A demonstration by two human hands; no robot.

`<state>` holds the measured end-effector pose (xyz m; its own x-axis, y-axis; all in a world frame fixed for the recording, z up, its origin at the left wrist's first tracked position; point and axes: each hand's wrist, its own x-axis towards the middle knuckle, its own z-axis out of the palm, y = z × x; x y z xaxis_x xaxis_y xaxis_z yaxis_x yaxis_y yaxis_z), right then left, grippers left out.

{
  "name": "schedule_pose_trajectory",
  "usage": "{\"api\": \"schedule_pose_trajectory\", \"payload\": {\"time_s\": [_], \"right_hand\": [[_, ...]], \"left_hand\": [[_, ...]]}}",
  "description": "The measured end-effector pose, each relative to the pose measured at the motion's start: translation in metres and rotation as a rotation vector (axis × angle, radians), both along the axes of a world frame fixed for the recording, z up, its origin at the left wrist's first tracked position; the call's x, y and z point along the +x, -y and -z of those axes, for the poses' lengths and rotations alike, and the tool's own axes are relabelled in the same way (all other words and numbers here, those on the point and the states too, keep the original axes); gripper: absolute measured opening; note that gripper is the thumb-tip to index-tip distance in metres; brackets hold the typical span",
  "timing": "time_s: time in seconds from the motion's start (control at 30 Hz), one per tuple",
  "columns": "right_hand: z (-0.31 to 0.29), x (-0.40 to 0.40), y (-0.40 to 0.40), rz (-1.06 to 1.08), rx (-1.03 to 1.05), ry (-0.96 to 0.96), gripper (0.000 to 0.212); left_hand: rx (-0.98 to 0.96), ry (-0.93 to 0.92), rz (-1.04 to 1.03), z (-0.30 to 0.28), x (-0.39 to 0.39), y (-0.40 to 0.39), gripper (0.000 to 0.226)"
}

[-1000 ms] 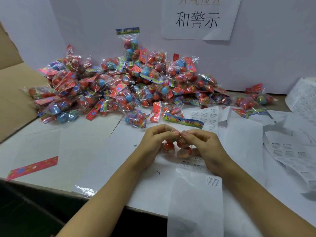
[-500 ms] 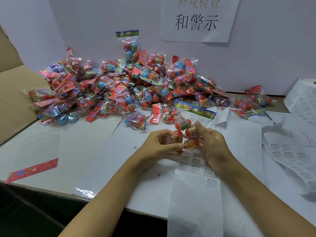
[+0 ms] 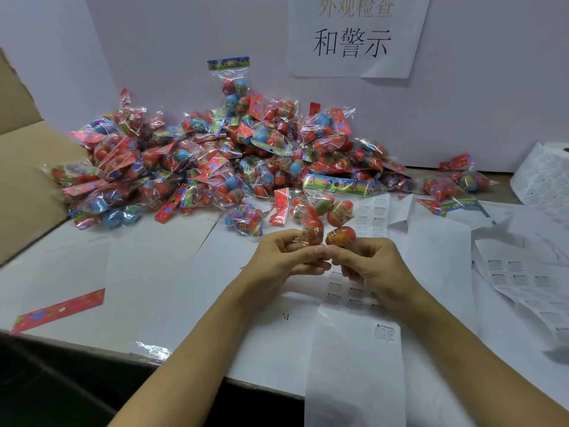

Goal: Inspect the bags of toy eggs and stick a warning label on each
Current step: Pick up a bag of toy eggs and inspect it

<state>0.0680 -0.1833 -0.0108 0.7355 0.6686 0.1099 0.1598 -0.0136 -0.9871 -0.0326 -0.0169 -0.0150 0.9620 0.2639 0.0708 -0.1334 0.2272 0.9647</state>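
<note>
Your left hand (image 3: 284, 257) and right hand (image 3: 369, 266) pinch one bag of toy eggs (image 3: 329, 217) upright above the table, apparently inspecting it. Next, peel a warning label (image 3: 385, 331) and press it on.

This looks like a packing or quality-check station in a small factory or warehouse. A heap of bagged toy eggs (image 3: 221, 161) lies on a white-covered worktable (image 3: 92, 266), banked against a plain white partition (image 3: 477, 87). Above the heap a printed sign (image 3: 357, 35) in Chinese characters is stuck to the partition, probably naming the station. Right of the heap lie peeled label sheets (image 3: 523, 282); in front of it runs a backing strip (image 3: 354, 365) carrying one warning label (image 3: 385, 331). Left of the heap stands a cardboard flap (image 3: 24, 167)
</note>
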Motion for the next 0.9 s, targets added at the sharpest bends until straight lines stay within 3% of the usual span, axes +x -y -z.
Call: {"api": "schedule_pose_trajectory", "payload": {"time_s": [0.07,0.17,0.33,0.5,0.63,0.77,0.9], "right_hand": [[-0.002,0.003,0.002,-0.038,0.020,0.007,0.058],[-0.006,0.007,0.005,-0.096,0.002,-0.004,0.043],[-0.017,0.016,0.016,-0.226,-0.024,-0.087,0.031],[-0.017,0.017,0.020,-0.155,0.010,-0.090,0.025],[-0.015,0.018,0.017,-0.037,0.019,-0.038,0.024],[-0.013,0.019,0.015,0.052,0.023,-0.066,0.034],[-0.008,0.010,0.010,-0.057,-0.058,-0.168,0.051]], "left_hand": [[-0.015,-0.001,0.025,-0.003,-0.001,-0.003,0.018],[-0.048,0.002,0.072,-0.006,-0.004,-0.005,0.010],[-0.095,-0.015,0.089,-0.008,-0.006,-0.013,0.016],[-0.130,-0.063,0.104,-0.008,-0.007,-0.017,0.022],[-0.129,-0.105,0.003,-0.007,-0.004,-0.016,0.019],[-0.146,-0.105,-0.027,-0.003,-0.003,-0.014,0.016],[-0.123,-0.119,0.023,0.000,-0.002,-0.009,0.016]]}}
